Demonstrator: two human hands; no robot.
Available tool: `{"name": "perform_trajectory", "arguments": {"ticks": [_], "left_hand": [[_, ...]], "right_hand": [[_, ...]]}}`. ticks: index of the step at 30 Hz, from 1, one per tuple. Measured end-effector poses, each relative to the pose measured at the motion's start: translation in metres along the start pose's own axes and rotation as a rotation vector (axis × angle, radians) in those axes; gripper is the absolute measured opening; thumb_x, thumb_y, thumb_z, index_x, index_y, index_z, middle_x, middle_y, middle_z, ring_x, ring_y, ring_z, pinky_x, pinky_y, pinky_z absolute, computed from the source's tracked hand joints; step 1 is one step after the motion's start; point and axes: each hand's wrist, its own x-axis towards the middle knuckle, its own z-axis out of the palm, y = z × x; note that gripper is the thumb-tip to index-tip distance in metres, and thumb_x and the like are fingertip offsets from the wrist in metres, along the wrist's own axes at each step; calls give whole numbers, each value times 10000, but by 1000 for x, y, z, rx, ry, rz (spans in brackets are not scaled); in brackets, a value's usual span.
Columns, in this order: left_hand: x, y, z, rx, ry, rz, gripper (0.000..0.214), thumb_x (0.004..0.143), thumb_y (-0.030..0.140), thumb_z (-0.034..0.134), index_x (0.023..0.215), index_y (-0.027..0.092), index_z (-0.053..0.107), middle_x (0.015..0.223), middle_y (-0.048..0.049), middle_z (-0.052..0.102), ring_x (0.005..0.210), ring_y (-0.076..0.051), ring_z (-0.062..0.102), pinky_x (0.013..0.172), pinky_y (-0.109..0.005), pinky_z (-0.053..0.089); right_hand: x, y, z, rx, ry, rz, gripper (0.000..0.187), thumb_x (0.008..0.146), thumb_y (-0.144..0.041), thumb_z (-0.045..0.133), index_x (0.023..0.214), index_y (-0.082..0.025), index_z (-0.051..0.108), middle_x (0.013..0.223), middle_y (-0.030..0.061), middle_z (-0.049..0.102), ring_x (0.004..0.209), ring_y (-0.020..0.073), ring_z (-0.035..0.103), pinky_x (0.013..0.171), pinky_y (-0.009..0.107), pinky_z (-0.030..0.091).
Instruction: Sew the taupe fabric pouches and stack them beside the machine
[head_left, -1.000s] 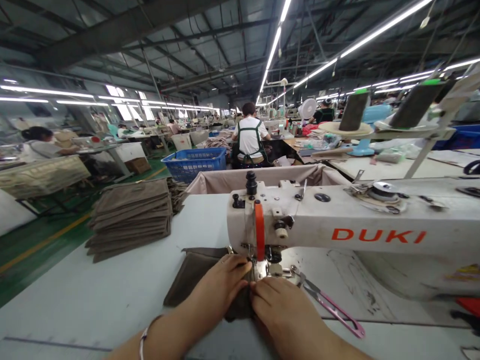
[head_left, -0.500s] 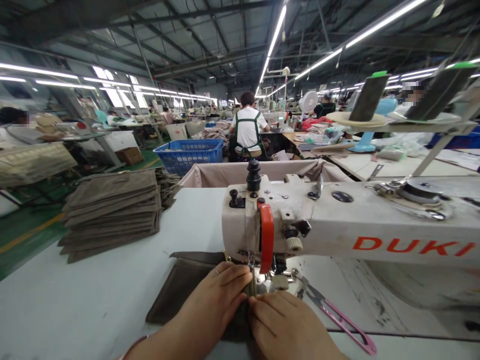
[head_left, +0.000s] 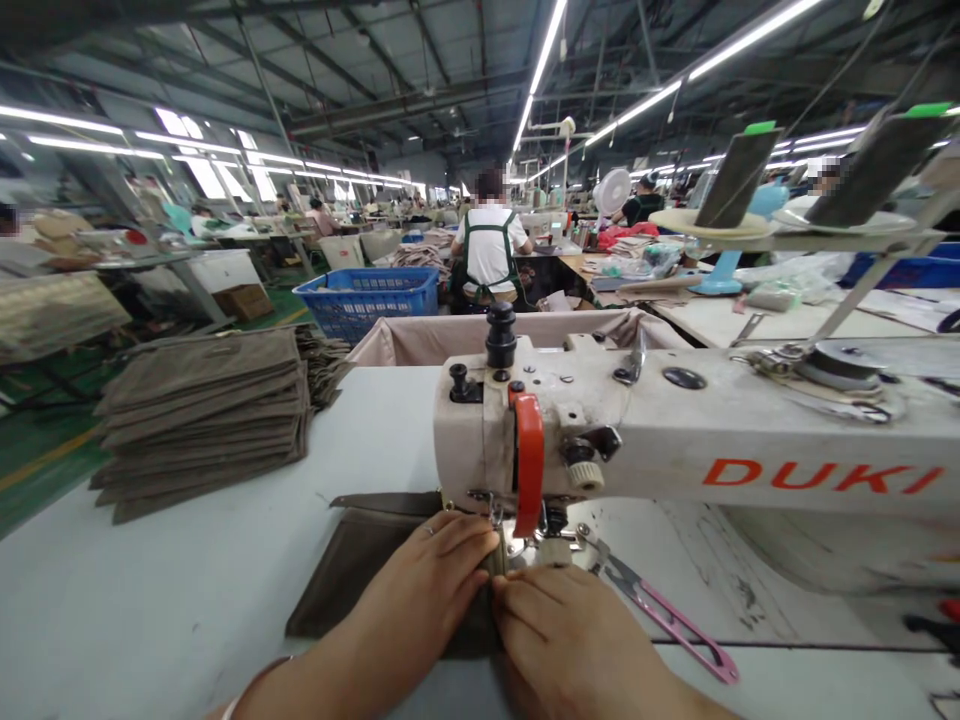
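Note:
A dark grey-brown fabric piece point(head_left: 337, 575) lies on the white table, its right edge under the head of the sewing machine point(head_left: 480, 430). My left hand point(head_left: 439, 565) presses its closed fingers on the fabric close to the presser foot; a ring shows on one finger. Just nearer to me, my right hand point(head_left: 559, 620) pinches the same edge, fingers bent together. The two hands almost meet at this edge. Right of the foot lie thread snips point(head_left: 667, 610) with pink handles. The needle point and the fabric under my palms are hidden.
At the left of the table is a stack of similar fabric pieces point(head_left: 206, 415). Behind the machine hangs a pale cloth bin point(head_left: 450, 345), with a blue basket point(head_left: 367, 300) beyond. Thread cones point(head_left: 739, 180) stand at right. A person point(head_left: 489, 245) sits ahead, back turned.
The whole view has shifted slightly, so the table and machine appear a little further left and higher. Both hands keep their hold on the fabric, with hardly any movement against the machine.

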Motion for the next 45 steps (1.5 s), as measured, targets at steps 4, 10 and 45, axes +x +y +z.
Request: {"name": "perform_trajectory", "arguments": {"ticks": [4, 10, 45], "left_hand": [[-4, 0, 1, -54, -28, -12, 389, 913, 52, 463, 1254, 193, 586, 1234, -74, 668, 1163, -217, 606, 1095, -393, 441], [-20, -7, -3, -161, -168, -120, 798, 732, 402, 817, 1420, 188, 474, 1455, -131, 499, 1348, -335, 443, 1124, -531, 385], [-11, -9, 8, 38, -165, 211, 460, 887, 1, 498, 1328, 131, 468, 1316, -79, 588, 1274, -211, 512, 1127, -345, 409]], "right_hand": [[0, 1, 0, 65, -43, 21, 126, 847, -151, 565, 878, -151, 687, 852, 52, 710, 797, 212, 639, 707, 349, 519], [8, 20, -75, 415, -284, 215, 392, 760, -16, 588, 1033, -281, 681, 1089, -29, 700, 1072, 181, 613, 1003, 373, 420], [-4, 11, -19, 276, -191, 36, 198, 908, -155, 542, 1045, -177, 684, 972, 59, 696, 960, 209, 629, 857, 336, 530]]}}
